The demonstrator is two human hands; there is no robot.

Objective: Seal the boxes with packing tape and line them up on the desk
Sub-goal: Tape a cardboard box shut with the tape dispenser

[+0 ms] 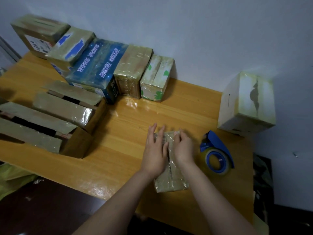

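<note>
A small taped cardboard box [171, 181] lies on the wooden desk [122, 145] near its front edge. My left hand [156, 150] rests flat on the box's top with straight fingers. My right hand [183, 146] presses the top beside it, fingers bent down at the far edge. A blue tape dispenser [216, 152] with a clear tape roll lies just right of the box. Several sealed boxes stand in a row along the wall, among them a dark blue printed box [96, 72] and a green-marked box [156, 78].
Two larger cardboard boxes [50, 119] with their flaps open stand at the desk's left. A white box [247, 102] stands alone at the right, near the wall. The desk's front edge runs close below my forearms.
</note>
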